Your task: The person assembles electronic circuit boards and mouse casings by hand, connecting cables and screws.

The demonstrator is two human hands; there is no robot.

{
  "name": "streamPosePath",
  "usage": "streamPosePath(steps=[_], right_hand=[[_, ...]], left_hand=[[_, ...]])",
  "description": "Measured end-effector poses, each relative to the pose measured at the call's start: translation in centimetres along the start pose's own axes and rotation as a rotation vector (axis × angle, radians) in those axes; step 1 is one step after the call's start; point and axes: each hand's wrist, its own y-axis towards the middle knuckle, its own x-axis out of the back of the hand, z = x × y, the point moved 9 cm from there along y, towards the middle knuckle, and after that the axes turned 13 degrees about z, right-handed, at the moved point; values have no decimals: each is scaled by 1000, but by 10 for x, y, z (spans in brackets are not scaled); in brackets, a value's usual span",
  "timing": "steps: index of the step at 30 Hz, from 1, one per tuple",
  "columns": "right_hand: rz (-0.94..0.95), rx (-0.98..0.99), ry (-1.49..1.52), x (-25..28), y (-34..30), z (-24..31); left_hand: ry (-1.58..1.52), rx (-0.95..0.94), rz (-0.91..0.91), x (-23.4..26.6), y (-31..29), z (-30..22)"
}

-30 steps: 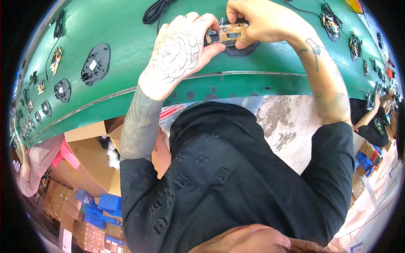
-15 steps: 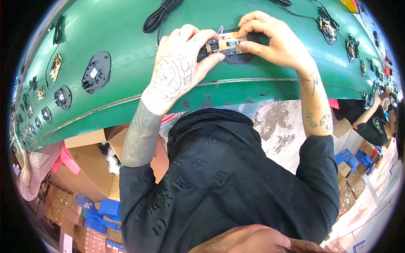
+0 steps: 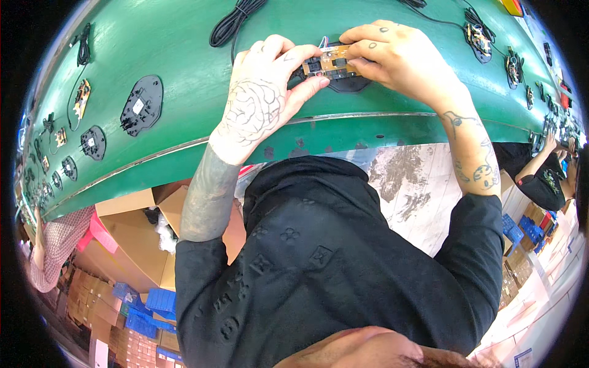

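- On the green desk, at the upper middle of the view, a tan circuit board is set over a black base, whose rounded edge is seen below it.
- By the left hand, the circuit board's left end is pinched between thumb and fingers.
- By the right hand, the other end is touched with bunched fingertips; whether it is gripped cannot be told.
- Above the left hand, a coiled black cable is laid.
- Well to the left, a black plate with a pale label is placed.
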Motion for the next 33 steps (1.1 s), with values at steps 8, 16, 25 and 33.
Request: streamPosePath(steps=[8,16,25,33], right_hand=[[-32,-25,222,-4,-4,-9],[-128,-119,279,-12,-13,-18],[-220,-133,365,-11,-18,-19],[-212,-143,377,-9,-19,-19]], left_hand=[[-11,6,-4,2,-3,-1],[65,-2,-9,13,-23,1],[293,-103,-13,10,-13,-15],[327,-354,60,12,-12,-24]])
